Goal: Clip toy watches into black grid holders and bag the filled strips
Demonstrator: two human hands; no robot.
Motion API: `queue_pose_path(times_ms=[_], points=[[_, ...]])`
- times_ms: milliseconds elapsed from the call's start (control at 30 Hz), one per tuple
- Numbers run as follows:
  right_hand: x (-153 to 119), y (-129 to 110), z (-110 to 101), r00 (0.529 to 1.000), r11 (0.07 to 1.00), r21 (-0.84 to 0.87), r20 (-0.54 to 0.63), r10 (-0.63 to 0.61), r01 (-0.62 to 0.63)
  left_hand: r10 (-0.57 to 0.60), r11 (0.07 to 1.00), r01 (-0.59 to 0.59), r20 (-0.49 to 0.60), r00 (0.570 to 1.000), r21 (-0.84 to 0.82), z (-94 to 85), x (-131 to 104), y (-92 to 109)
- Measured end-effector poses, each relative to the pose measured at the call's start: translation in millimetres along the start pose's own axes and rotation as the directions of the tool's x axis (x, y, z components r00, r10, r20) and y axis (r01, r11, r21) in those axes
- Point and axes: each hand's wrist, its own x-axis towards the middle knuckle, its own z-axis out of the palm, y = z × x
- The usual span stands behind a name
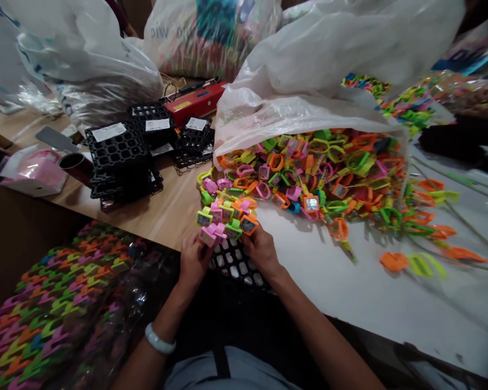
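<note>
A cluster of small plastic toy watches (222, 221) in pink, green, yellow and orange stands at the table's front edge, over one end of a black grid tray (238, 265). At the cluster's left side, my left hand (195, 257) has its fingers closed against a pink watch. My right hand (262, 250) is closed at the right side, beside an orange watch and the tray's edge. The undersides of the fingers are hidden. Behind the hands, a large heap of similar watches (309, 173) spills from a white plastic bag (293, 103).
Stacked black grid trays (120, 149) with white labels, a dark cup (76, 167) and a red box (197, 102) are at the left and back. Filled trays (57, 303) lie low at left. Loose watches (394, 261) are at right. A person's hand (486, 103) shows far right.
</note>
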Motion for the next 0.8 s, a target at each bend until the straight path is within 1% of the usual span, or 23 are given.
queue_pose_path(times_ms=[67,133,200,267,333,400,467,500,533,567,600,633,667,700,733,767,800], points=[[-2.7,2.8,-0.6,0.999,0.999,0.013,0.008,0.032,-0.032,-0.001,1.000,0.001,-0.007,1.000,-0.006,0.5,0.0,0.4],[-5.4,4.5,-1.7,1.000,1.000,0.007,-0.005,0.031,-0.031,-0.004,1.000,0.004,-0.002,1.000,-0.011,1.0,-0.1,0.3],[-6.8,3.7,-2.0,0.999,0.999,-0.036,-0.002,-0.033,0.033,-0.005,1.000,0.005,0.010,1.000,-0.011,1.0,-0.1,-0.2],[-6.5,-0.3,-0.4,0.993,0.990,-0.086,0.033,-0.113,0.116,-0.001,1.000,0.001,0.014,1.000,-0.007,0.5,0.3,-0.3],[-5.3,-6.2,2.6,0.987,0.982,-0.106,0.066,-0.150,0.156,0.012,1.000,-0.012,0.008,1.000,-0.007,-0.6,1.5,0.5],[-4.7,-11.1,3.2,0.986,0.986,-0.075,0.090,-0.141,0.148,0.034,0.999,-0.034,0.000,0.999,-0.019,-1.7,3.3,1.6],[-5.6,-10.9,-4.6,0.991,0.996,-0.019,0.099,-0.089,0.092,0.060,0.997,-0.060,-0.003,0.998,-0.041,-2.2,4.9,2.1],[-6.9,-7.9,-13.9,0.996,0.999,-0.004,0.069,-0.050,0.050,0.068,0.996,-0.068,-0.006,0.998,-0.051,-2.1,5.3,1.9],[-8.7,-2.7,-27.4,1.000,1.000,-0.010,-0.005,-0.005,0.005,0.072,0.996,-0.072,-0.009,0.997,-0.059,-1.9,5.4,1.6],[-10.9,4.6,-45.2,0.992,0.998,-0.046,-0.120,0.042,-0.048,0.071,0.995,-0.072,-0.011,0.997,-0.065,-1.5,5.2,1.1],[-13.4,13.7,-66.7,0.960,0.988,-0.105,-0.266,0.084,-0.115,0.067,0.995,-0.068,-0.013,0.998,-0.068,-1.2,4.8,0.6],[-16.2,24.2,-90.8,0.901,0.963,-0.193,-0.423,0.092,-0.189,0.062,0.996,-0.063,-0.014,0.998,-0.069,-0.8,4.3,0.2],[-19.2,35.4,-115.7,0.845,0.907,-0.301,-0.525,0.098,-0.293,0.057,0.996,-0.058,-0.015,0.998,-0.068,-0.6,3.9,-0.1],[-22.5,46.4,-139.5,0.800,0.829,-0.381,-0.587,0.124,-0.409,0.054,0.996,-0.055,-0.015,0.998,-0.065,-0.4,3.6,-0.1],[-26.1,56.1,-160.3,0.777,0.752,-0.424,-0.602,0.182,-0.505,0.052,0.997,-0.053,-0.016,0.999,-0.061,-0.4,3.4,0.0],[-29.8,63.5,-176.2,0.782,0.704,-0.453,-0.576,0.236,-0.547,0.050,0.997,-0.051,-0.018,0.999,-0.057,-0.4,3.3,0.2],[-33.3,67.7,-185.9,0.787,0.693,-0.451,-0.548,0.283,-0.562,0.049,0.997,-0.050,-0.020,0.999,-0.054,-0.4,3.2,0.4]])
